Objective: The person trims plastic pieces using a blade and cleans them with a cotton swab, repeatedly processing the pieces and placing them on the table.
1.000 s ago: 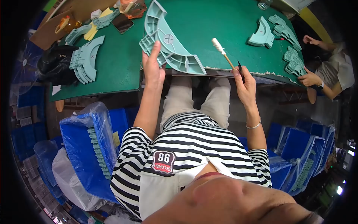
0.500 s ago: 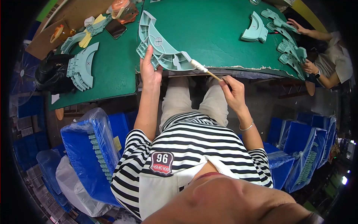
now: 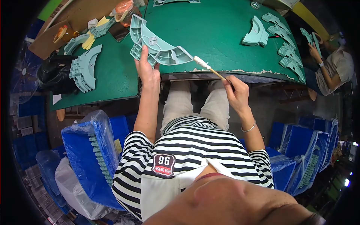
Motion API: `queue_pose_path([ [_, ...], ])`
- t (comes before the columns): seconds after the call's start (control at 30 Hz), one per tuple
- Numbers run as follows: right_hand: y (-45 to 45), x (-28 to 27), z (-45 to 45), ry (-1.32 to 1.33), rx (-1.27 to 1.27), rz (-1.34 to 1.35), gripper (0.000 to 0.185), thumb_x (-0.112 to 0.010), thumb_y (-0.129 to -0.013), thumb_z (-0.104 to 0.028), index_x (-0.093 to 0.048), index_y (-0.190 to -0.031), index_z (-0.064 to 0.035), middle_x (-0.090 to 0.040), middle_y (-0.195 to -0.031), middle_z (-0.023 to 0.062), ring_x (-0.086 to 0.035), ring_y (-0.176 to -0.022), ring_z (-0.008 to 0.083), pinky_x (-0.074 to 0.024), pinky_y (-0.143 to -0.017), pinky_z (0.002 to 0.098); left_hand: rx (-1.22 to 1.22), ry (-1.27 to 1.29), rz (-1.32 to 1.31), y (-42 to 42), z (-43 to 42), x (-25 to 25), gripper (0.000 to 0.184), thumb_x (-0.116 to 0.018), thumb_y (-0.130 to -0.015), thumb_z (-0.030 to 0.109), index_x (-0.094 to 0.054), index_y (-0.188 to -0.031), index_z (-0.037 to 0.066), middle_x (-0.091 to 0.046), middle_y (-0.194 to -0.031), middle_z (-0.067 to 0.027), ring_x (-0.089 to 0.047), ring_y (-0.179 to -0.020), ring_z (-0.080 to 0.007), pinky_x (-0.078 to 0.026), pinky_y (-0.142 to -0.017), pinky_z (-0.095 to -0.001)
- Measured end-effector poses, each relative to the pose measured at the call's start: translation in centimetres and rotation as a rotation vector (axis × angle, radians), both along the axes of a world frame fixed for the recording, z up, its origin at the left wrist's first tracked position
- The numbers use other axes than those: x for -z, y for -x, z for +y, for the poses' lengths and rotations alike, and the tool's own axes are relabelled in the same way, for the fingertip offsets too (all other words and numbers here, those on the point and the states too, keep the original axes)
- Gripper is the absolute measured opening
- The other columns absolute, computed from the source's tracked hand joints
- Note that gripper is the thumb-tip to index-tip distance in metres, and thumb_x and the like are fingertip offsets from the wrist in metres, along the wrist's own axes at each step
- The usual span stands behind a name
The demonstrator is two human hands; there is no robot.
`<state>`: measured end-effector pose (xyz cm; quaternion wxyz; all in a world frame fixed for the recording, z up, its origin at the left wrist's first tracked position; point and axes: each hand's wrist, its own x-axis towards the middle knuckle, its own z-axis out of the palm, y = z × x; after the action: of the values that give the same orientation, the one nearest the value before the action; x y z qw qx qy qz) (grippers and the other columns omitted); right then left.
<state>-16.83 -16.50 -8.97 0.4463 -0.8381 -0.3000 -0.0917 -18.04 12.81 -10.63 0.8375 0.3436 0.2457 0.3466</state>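
My left hand [image 3: 147, 70] is closed around the lower left side of a curved, pale green plastic part [image 3: 164, 53] with a ribbed underside and a marked circle. The part is held up over the near edge of the green table. Between thumb and fingers, my right hand [image 3: 237, 91] grips a thin wooden stick with a white wrapped tip [image 3: 201, 62]. That tip is right by the part's right end; whether they touch I cannot tell.
Similar parts lie at the left [image 3: 90, 65] and right [image 3: 255, 33] on the green table [image 3: 210, 33]. A black bag [image 3: 56, 73], a phone [image 3: 119, 32] and an orange jug [image 3: 125, 11] are at left. At right, a co-worker [image 3: 332, 69] holds green parts. Blue bins [image 3: 80, 153] flank me.
The part in my left hand has shifted left and slightly up, and its angle has changed. My right hand stays nearly in place. The co-worker has lifted parts off the table.
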Motion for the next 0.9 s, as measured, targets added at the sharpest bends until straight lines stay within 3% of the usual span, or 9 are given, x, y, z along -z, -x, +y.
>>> queue_pose_path([
  [0.2,-0.2,0.9,1.2,0.080,0.045,-0.039,0.008,-0.063,-0.086,-0.011,-0.059,-0.082,-0.0046,-0.056,-0.065,0.0117,-0.056,-0.055,0.0290,-0.0412,-0.049,0.0365,-0.056,-0.109,-0.001,0.7,-0.9,-0.7,0.041,-0.067,-0.089,0.022,-0.049,-0.125,0.018,-0.059,-0.115,0.0000,-0.062,-0.096,-0.0168,-0.052,-0.066,-0.0332],
  [0.27,-1.0,1.7,0.6,0.154,0.125,-0.065,0.012,-0.061,-0.089,-0.014,-0.057,-0.081,-0.0051,-0.056,-0.065,0.0132,-0.058,-0.057,0.0331,-0.0414,-0.050,0.0400,-0.069,-0.037,0.027,0.7,-0.5,-0.5,0.040,-0.067,-0.089,0.022,-0.049,-0.125,0.017,-0.060,-0.113,-0.0005,-0.062,-0.094,-0.0162,-0.052,-0.065,-0.0331],
  [0.3,-1.8,2.6,-0.3,0.181,0.189,0.076,0.017,-0.060,-0.091,-0.017,-0.055,-0.080,-0.0041,-0.055,-0.064,0.0143,-0.056,-0.057,0.0348,-0.0402,-0.049,0.0405,-0.073,-0.003,0.039,0.7,-0.2,-0.4,0.039,-0.066,-0.090,0.022,-0.048,-0.124,0.016,-0.060,-0.113,-0.0007,-0.062,-0.093,-0.0159,-0.052,-0.064,-0.0330],
  [0.33,-1.6,2.8,-0.6,0.151,0.205,0.074,0.017,-0.060,-0.091,-0.016,-0.055,-0.080,-0.0037,-0.054,-0.063,0.0144,-0.055,-0.056,0.0338,-0.0395,-0.049,0.0399,-0.107,-0.109,-0.027,0.7,-0.2,-0.4,0.038,-0.066,-0.090,0.021,-0.048,-0.123,0.015,-0.060,-0.112,-0.0013,-0.062,-0.092,-0.0156,-0.052,-0.061,-0.0319],
  [0.6,0.1,0.6,2.5,-0.028,0.026,0.017,0.013,-0.061,-0.090,-0.013,-0.058,-0.081,-0.0038,-0.055,-0.064,0.0139,-0.054,-0.053,0.0293,-0.0410,-0.049,0.0348,-0.084,-0.089,0.012,0.4,-0.5,-0.4,0.038,-0.065,-0.090,0.022,-0.048,-0.123,0.015,-0.059,-0.113,-0.0021,-0.062,-0.091,-0.0156,-0.052,-0.060,-0.0311],
  [0.7,-1.6,2.6,1.6,0.073,0.135,0.010,0.015,-0.059,-0.091,-0.016,-0.059,-0.083,-0.0045,-0.056,-0.065,0.0143,-0.054,-0.053,0.0298,-0.0405,-0.049,0.0358,-0.109,-0.135,-0.015,0.4,-0.5,-0.4,0.039,-0.065,-0.090,0.022,-0.048,-0.124,0.015,-0.059,-0.114,-0.0021,-0.062,-0.091,-0.0156,-0.050,-0.059,-0.0298],
  [0.77,-2.2,3.2,0.6,0.018,0.236,0.235,0.018,-0.059,-0.092,-0.018,-0.057,-0.082,-0.0030,-0.053,-0.061,0.0143,-0.050,-0.049,0.0260,-0.0374,-0.047,0.0345,-0.115,-0.128,0.009,1.0,0.0,-0.7,0.040,-0.065,-0.090,0.022,-0.047,-0.125,0.015,-0.059,-0.114,-0.0022,-0.062,-0.091,-0.0157,-0.050,-0.059,-0.0294],
  [0.9,-0.5,2.2,1.2,-0.098,0.049,0.112,0.015,-0.063,-0.089,-0.013,-0.058,-0.081,-0.0024,-0.050,-0.061,0.0108,-0.045,-0.047,0.0220,-0.0368,-0.046,0.0321,-0.088,-0.059,0.058,0.9,0.6,0.1,0.040,-0.066,-0.089,0.024,-0.049,-0.125,0.016,-0.059,-0.114,-0.0015,-0.061,-0.096,-0.0174,-0.050,-0.065,-0.0344],
])
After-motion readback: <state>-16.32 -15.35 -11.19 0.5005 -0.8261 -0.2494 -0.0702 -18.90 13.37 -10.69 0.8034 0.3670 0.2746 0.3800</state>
